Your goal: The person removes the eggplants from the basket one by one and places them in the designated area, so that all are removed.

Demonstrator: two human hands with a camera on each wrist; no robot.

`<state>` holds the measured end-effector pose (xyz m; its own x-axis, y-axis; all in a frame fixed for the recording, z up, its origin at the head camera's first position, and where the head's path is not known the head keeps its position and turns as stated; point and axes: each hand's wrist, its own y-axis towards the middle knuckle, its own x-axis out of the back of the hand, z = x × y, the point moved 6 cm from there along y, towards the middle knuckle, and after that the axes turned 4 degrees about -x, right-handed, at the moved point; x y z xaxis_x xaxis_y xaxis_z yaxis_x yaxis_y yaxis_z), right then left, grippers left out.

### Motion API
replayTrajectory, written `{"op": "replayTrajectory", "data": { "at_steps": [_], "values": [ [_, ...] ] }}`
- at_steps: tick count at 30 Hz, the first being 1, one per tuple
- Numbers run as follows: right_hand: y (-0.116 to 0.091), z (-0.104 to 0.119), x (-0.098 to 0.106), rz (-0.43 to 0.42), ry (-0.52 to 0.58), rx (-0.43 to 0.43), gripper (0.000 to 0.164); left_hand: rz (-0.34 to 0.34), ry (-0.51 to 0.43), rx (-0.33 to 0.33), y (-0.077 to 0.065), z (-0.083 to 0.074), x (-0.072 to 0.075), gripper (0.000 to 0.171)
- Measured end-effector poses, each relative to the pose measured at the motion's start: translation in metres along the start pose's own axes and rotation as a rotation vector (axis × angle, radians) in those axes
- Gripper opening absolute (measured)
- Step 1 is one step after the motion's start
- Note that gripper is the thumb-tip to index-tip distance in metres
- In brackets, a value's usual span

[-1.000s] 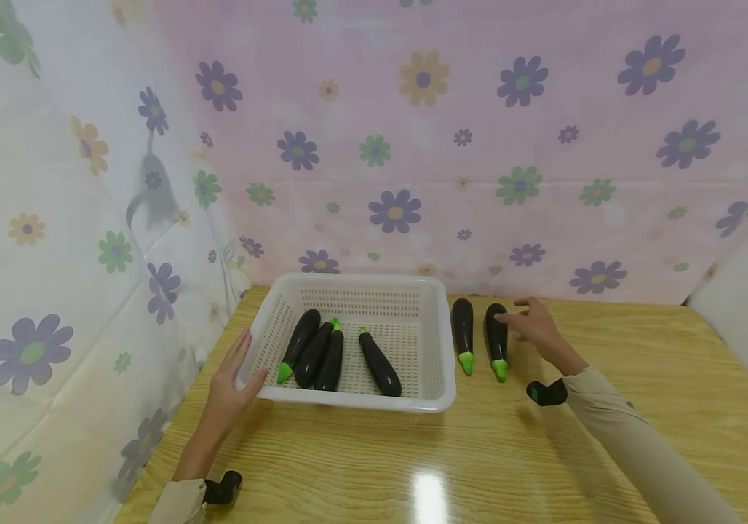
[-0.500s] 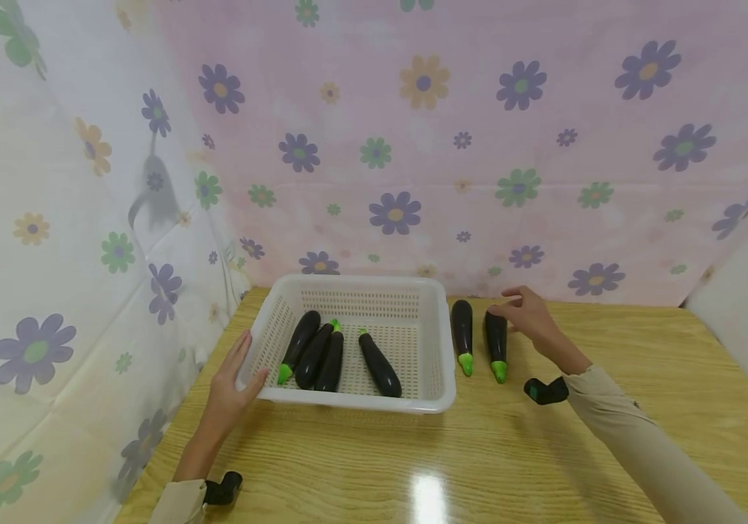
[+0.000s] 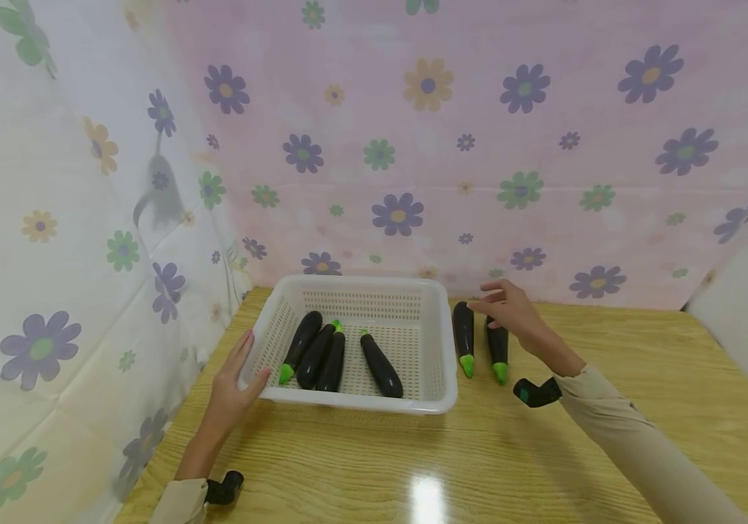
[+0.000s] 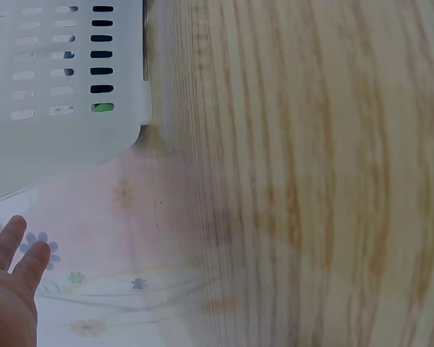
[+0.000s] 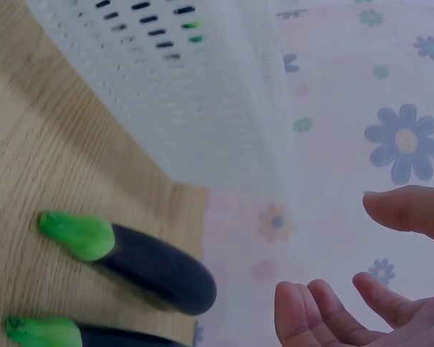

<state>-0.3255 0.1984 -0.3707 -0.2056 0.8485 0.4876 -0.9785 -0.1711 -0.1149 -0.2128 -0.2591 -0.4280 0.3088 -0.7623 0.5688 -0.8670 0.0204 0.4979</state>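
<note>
In the head view a white plastic basket (image 3: 354,402) holds several dark eggplants (image 3: 380,366) with green stem ends. My left hand (image 3: 226,389) rests against the basket's left side, fingers fairly straight along it and thumb at the front corner. Two more eggplants lie on the table to the basket's right: a nearer one (image 3: 463,336) beside the basket and an outer one (image 3: 498,351). Over their upper ends hovers my right hand (image 3: 511,311), partly covering the outer one. The right wrist view shows its thumb and fingers (image 5: 293,311) spread apart with nothing between them.
The wooden table (image 3: 321,466) extends in front of the basket and to the right. Close behind it hangs a pink flowered cloth (image 3: 348,175), and a white flowered cloth (image 3: 66,291) closes off the left side.
My right hand has shifted left and slightly back, from beside the outer eggplant to over the upper ends of both. The left hand, basket and eggplants hold their places.
</note>
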Motion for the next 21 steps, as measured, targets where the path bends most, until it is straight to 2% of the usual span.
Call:
{"op": "replayTrajectory", "data": {
  "at_steps": [11, 21],
  "values": [
    [-0.003, 0.021, -0.016, 0.04, 0.028, 0.056, 0.059, 0.0, 0.0, -0.011, 0.001, 0.0, 0.0, 0.071],
    [-0.005, 0.038, -0.033, 0.083, 0.038, 0.074, 0.062, 0.002, -0.005, -0.016, 0.001, 0.0, -0.001, 0.071]
  ]
}}
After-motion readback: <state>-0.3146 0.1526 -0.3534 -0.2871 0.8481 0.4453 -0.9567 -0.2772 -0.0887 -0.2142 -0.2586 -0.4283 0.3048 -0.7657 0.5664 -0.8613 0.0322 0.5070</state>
